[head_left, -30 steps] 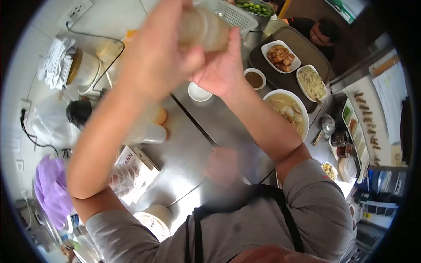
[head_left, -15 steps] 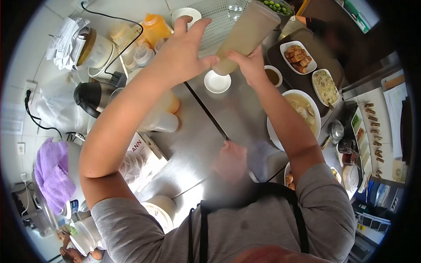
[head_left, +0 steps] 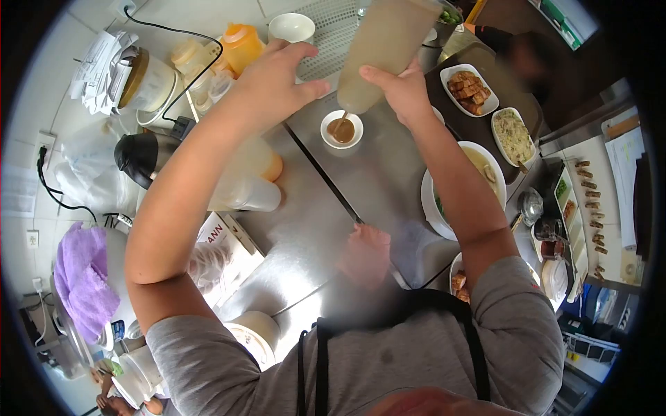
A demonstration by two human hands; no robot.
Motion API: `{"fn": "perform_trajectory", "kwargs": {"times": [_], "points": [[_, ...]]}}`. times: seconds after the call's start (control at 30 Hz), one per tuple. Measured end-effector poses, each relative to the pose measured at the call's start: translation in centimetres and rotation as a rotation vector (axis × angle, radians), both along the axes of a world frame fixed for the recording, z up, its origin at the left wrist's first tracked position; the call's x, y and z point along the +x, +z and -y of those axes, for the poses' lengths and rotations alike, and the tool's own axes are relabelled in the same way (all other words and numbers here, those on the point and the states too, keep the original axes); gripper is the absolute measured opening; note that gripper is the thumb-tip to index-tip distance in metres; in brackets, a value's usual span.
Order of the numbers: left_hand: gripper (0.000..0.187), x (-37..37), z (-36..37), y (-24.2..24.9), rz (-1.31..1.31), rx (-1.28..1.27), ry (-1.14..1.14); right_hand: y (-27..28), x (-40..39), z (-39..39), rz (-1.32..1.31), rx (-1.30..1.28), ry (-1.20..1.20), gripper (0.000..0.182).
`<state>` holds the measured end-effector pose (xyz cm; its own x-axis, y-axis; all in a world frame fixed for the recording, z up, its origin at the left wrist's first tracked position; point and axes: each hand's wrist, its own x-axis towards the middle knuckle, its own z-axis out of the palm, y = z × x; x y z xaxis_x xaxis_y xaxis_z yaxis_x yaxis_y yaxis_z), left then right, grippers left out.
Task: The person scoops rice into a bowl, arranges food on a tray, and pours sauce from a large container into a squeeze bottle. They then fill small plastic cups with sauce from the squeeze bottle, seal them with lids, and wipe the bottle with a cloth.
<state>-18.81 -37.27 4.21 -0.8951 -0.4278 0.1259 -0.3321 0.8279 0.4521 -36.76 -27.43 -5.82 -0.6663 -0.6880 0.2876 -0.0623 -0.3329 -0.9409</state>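
My right hand grips a cloudy squeeze bottle, tilted with its tip pointing down. A thin stream of brown sauce runs from the tip into a small white dish on the steel counter. To the left, my left hand hovers with its fingers apart, holding nothing and a small gap away from the bottle. Partly under my right forearm stands a large white bowl of soup.
A brown tray at the right carries a dish of browned meat pieces and a dish of rice. At the left stand an orange bottle, a black-lidded jug and clear containers. Another person's sleeve shows at the far side.
Brown sauce now flows into the small dish, which was white inside before. The bottle has shifted slightly left and lower; my left hand has drawn a little away from it.
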Motion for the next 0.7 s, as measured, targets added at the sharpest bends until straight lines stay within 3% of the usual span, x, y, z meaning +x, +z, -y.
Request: {"fn": "perform_trajectory", "kwargs": {"times": [0.17,0.27,0.47,0.57,0.67,0.7], "points": [[0.050,0.0,-0.1,-0.1,0.014,0.022,0.021,1.9,-0.1,-0.1,0.014,0.021,-0.017,0.047],[0.050,0.0,0.5,-0.7,0.061,0.012,0.049,0.7,-0.4,0.4,-0.045,0.058,-0.070,0.046],[0.054,-0.4,1.0,-1.2,0.215,0.034,0.120,-3.0,-0.9,-0.2,0.152,-0.018,-0.047,0.054],[0.060,-0.6,1.4,-1.9,0.218,0.083,0.085,-3.5,-0.3,-1.5,0.553,-0.056,-0.176,0.052],[0.069,-1.0,0.4,-2.0,0.131,0.133,0.068,-4.0,-0.3,-1.9,0.937,-0.234,-0.057,0.045],[0.071,-1.4,0.2,-2.1,0.058,0.146,0.072,-2.9,0.3,-2.0,0.957,-0.270,-0.034,0.044]]}}
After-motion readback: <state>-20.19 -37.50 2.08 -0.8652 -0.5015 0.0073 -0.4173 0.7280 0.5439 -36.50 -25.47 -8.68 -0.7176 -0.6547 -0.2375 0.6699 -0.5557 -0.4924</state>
